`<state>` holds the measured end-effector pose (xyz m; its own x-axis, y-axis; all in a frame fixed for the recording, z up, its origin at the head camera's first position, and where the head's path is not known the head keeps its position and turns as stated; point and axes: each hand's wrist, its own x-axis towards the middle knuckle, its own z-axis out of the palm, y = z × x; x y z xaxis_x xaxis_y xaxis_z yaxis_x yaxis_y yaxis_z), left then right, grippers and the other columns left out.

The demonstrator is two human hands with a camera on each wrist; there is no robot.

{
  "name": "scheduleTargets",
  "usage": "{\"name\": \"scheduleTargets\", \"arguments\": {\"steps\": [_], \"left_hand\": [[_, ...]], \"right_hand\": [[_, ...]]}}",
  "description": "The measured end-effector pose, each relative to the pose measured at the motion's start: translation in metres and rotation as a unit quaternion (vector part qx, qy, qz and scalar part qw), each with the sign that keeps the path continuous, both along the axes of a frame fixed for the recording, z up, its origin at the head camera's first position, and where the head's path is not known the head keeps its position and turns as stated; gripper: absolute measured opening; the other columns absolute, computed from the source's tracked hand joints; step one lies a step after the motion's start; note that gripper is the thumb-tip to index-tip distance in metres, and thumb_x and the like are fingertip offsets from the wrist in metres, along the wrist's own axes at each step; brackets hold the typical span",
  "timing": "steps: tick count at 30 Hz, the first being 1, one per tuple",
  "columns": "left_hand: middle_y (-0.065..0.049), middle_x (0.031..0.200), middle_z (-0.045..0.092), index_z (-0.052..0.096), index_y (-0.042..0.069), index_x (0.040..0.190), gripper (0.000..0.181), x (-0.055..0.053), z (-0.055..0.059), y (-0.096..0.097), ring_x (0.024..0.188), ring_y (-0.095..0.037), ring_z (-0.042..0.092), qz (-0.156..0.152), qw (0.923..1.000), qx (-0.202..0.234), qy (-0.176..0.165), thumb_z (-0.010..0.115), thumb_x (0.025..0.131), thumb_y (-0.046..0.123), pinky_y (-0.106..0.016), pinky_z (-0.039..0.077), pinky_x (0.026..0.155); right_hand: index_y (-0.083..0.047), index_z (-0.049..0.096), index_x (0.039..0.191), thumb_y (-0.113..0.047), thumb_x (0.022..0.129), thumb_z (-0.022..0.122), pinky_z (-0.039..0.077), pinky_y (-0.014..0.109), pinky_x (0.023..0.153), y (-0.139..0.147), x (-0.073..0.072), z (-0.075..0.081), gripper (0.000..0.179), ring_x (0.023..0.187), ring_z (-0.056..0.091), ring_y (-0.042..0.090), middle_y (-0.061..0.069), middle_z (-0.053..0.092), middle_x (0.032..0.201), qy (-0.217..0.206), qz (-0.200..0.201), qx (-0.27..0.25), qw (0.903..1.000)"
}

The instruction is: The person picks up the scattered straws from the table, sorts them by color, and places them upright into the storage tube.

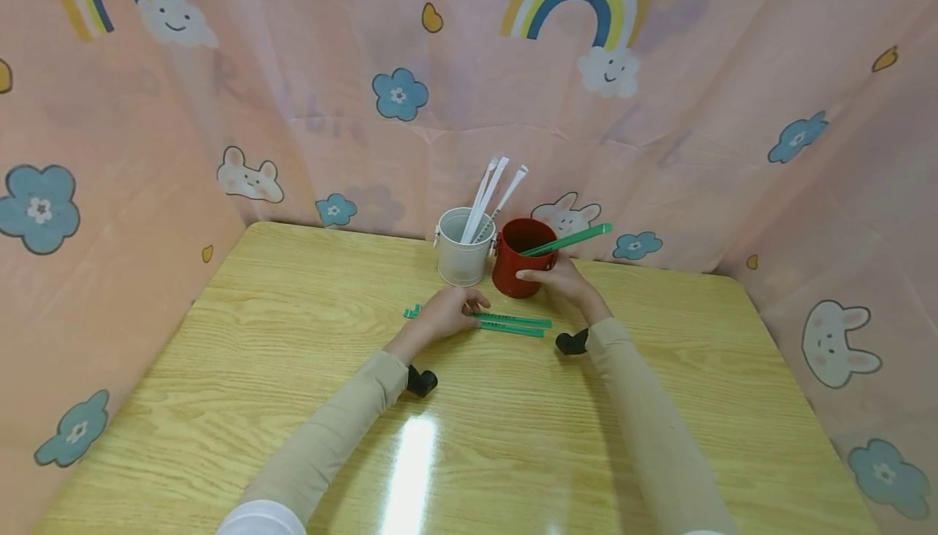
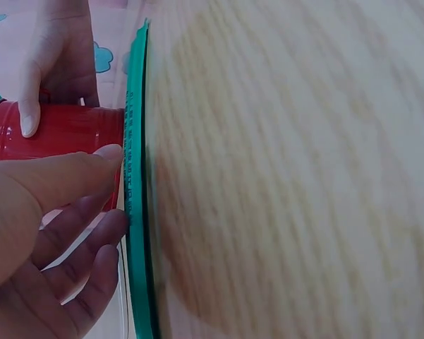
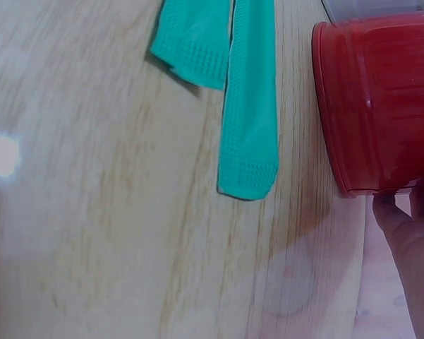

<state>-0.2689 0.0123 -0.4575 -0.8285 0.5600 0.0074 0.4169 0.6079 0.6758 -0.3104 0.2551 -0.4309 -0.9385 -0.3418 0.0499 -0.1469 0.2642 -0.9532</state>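
My left hand (image 1: 449,313) is at two long, thin green wrapped packets (image 1: 513,325) with crimped ends and dark print, lying side by side on the table. In the left wrist view its thumb and fingers are parted, with the fingertips at the edge of a green packet (image 2: 135,176); whether they touch it I cannot tell. With my right hand (image 1: 563,276) I hold a red bucket (image 1: 513,272) by its side, thumb along the front. Another green packet (image 1: 579,238) leans out of that bucket. The right wrist view shows the red bucket (image 3: 388,106) and the packets' crimped ends (image 3: 248,166).
Left of the red bucket stands a white bucket (image 1: 458,265) with several thin white packets (image 1: 485,201) sticking up. Both are near the back edge of the wooden table (image 1: 293,307). A pink patterned curtain (image 1: 330,71) hangs behind and at the sides.
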Motion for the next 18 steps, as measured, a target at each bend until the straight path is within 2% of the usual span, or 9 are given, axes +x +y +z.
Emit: {"name": "scheduleTargets", "arguments": {"steps": [6, 11, 18], "left_hand": [[-0.006, 0.104, 0.072, 0.07, 0.009, 0.111, 0.029, 0.0013, -0.0019, 0.0005, 0.096, -0.019, 0.066, -0.001, 0.9998, -0.016, 0.013, 0.074, 0.082, 0.006, -0.031, 0.054, 0.084], [-0.006, 0.102, 0.072, 0.072, 0.008, 0.109, 0.027, 0.0019, -0.0047, 0.0011, 0.098, -0.019, 0.066, -0.002, 0.9993, -0.027, 0.026, 0.074, 0.082, 0.006, -0.033, 0.053, 0.087], [-0.005, 0.106, 0.073, 0.072, 0.009, 0.11, 0.026, 0.0035, -0.0041, 0.0013, 0.102, -0.019, 0.066, 0.0, 0.9987, -0.042, 0.028, 0.072, 0.084, 0.008, -0.035, 0.052, 0.092]], "right_hand": [[-0.002, 0.027, 0.147, -0.001, 0.085, 0.067, 0.029, 0.052, 0.114, 0.0001, 0.0, 0.0002, 0.074, 0.132, 0.037, 0.034, 0.022, 0.038, 0.146, -0.003, 0.002, -0.005, 1.0], [-0.003, 0.028, 0.147, -0.001, 0.085, 0.068, 0.029, 0.051, 0.114, 0.0007, -0.0012, -0.0009, 0.074, 0.132, 0.037, 0.032, 0.021, 0.038, 0.146, -0.005, -0.002, -0.007, 1.0], [-0.003, 0.029, 0.147, -0.001, 0.085, 0.068, 0.028, 0.051, 0.115, 0.0009, -0.001, -0.001, 0.073, 0.131, 0.037, 0.031, 0.02, 0.038, 0.146, -0.007, -0.002, -0.009, 0.9999]]}}
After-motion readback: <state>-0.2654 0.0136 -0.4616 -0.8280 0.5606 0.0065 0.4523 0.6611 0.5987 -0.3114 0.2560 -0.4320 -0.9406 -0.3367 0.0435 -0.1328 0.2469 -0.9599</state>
